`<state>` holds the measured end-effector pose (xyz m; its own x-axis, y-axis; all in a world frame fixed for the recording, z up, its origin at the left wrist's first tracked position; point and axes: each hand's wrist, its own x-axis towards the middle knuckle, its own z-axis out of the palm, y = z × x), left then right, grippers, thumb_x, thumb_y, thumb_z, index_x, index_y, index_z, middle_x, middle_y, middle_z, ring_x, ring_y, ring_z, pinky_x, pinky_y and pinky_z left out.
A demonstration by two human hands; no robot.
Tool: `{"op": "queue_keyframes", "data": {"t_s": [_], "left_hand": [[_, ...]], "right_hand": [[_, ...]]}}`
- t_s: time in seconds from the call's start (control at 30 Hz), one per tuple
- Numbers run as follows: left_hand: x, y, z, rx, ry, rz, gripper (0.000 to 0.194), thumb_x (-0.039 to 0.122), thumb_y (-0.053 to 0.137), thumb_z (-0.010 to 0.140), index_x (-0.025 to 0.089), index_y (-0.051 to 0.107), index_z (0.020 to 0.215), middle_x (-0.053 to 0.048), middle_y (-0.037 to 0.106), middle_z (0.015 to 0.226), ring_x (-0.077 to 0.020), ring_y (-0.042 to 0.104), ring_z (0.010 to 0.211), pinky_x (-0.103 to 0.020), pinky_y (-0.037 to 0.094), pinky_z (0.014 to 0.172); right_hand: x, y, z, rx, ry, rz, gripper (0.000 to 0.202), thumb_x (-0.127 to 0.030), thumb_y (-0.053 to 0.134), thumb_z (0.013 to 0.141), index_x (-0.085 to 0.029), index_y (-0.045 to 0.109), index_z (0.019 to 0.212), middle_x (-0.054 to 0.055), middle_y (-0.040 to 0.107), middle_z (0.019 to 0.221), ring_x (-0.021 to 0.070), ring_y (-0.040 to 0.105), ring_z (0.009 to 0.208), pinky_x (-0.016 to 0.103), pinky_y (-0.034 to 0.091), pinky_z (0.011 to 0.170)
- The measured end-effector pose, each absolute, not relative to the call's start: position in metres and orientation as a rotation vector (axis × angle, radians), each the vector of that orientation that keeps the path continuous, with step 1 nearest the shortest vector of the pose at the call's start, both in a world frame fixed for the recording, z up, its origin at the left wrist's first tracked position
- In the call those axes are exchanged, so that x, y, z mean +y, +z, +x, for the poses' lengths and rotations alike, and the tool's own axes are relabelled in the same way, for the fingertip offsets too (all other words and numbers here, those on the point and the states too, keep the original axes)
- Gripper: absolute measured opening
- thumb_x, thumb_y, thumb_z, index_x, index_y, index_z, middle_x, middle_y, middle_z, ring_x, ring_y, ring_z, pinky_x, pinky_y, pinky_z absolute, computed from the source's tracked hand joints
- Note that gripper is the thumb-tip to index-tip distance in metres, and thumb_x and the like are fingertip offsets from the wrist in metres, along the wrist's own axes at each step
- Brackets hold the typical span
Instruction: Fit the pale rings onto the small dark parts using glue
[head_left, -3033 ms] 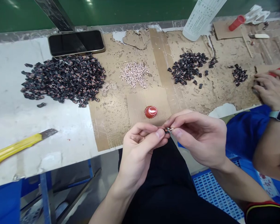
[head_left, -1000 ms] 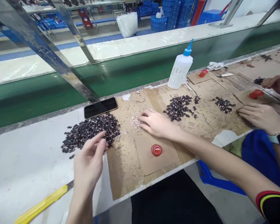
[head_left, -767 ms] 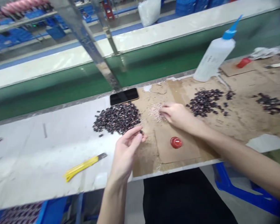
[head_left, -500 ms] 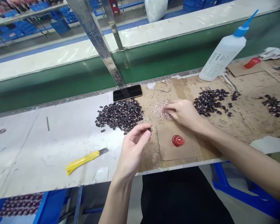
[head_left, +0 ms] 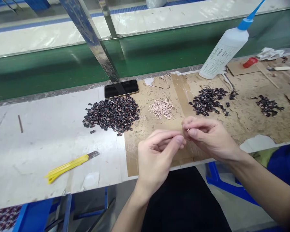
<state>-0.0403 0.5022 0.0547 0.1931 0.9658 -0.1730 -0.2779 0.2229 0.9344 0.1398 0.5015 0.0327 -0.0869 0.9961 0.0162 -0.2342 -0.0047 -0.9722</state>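
My left hand (head_left: 159, 151) is closed, thumb pressed to fingertips; the small dark piece seen in it a moment ago is hidden now. Right beside it, my right hand (head_left: 205, 135) pinches a tiny pale piece (head_left: 188, 130) between thumb and fingers. The fingertips of both hands nearly meet above the cardboard (head_left: 132, 154). Behind them lies a pile of tiny pinkish-white pieces (head_left: 161, 108). To its left is a big heap of small dark, shiny pieces (head_left: 112, 114), and a smaller dark heap (head_left: 207, 100) sits to its right.
A yellow utility knife (head_left: 70, 166) lies blade out at left. A black phone (head_left: 122, 88) rests behind the big heap, near a metal post (head_left: 94, 42). A white bottle with a blue nozzle (head_left: 224, 51) leans at back right. Farther right are another dark pile (head_left: 268, 106) and a red cap (head_left: 250, 62).
My right hand has left the pale pile with a tiny piece and come toward my left hand. The red round item on the cardboard is now hidden behind my hands. The view has shifted.
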Motion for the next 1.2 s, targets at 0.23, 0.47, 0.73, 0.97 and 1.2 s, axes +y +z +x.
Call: {"op": "queue_keyframes", "data": {"t_s": [0.23,0.47,0.73,0.97,1.2], "left_hand": [[0.503,0.058,-0.041,0.837,0.807,0.718,0.002,0.018,0.081,0.085,0.017,0.082,0.084,-0.003,0.08,0.076,-0.0111,0.076,0.067,-0.016,0.063,0.067],[0.503,0.058,-0.043,0.845,0.802,0.75,0.007,0.013,0.077,0.086,0.016,0.079,0.08,-0.001,0.075,0.068,-0.008,0.072,0.062,-0.012,0.06,0.063],[0.494,0.054,-0.04,1.028,1.018,1.211,0.005,0.013,0.076,0.084,0.017,0.076,0.081,-0.001,0.073,0.085,-0.0084,0.072,0.063,-0.014,0.06,0.058],[0.49,0.05,-0.049,1.042,1.0,1.546,0.007,0.011,0.072,0.089,0.016,0.076,0.087,-0.001,0.074,0.089,-0.0072,0.071,0.07,-0.013,0.061,0.065],[0.479,0.041,-0.049,1.02,0.906,1.56,0.009,0.011,0.07,0.092,0.016,0.077,0.091,-0.002,0.075,0.093,-0.0084,0.073,0.076,-0.014,0.062,0.071]], "right_hand": [[0.494,0.04,0.141,-1.236,1.362,-1.014,0.014,-0.02,0.083,0.084,-0.032,0.085,0.091,0.002,0.072,0.093,0.0104,0.071,0.08,0.019,0.06,0.065],[0.486,0.042,0.14,-1.326,1.246,-1.097,0.017,-0.018,0.082,0.084,-0.032,0.085,0.094,0.002,0.076,0.09,0.0109,0.072,0.076,0.019,0.059,0.063],[0.474,0.041,0.131,-1.18,1.238,-1.083,0.021,-0.009,0.079,0.085,-0.028,0.082,0.094,0.0,0.079,0.092,0.0123,0.076,0.085,0.019,0.064,0.078],[0.471,0.045,0.134,-1.421,1.036,-1.139,0.02,-0.005,0.074,0.086,-0.023,0.078,0.094,0.002,0.078,0.095,0.0136,0.075,0.089,0.021,0.062,0.08],[0.462,0.031,0.141,-1.57,0.99,-1.118,0.018,-0.004,0.072,0.084,-0.021,0.072,0.09,0.003,0.075,0.094,0.0156,0.072,0.085,0.027,0.061,0.08]]}}
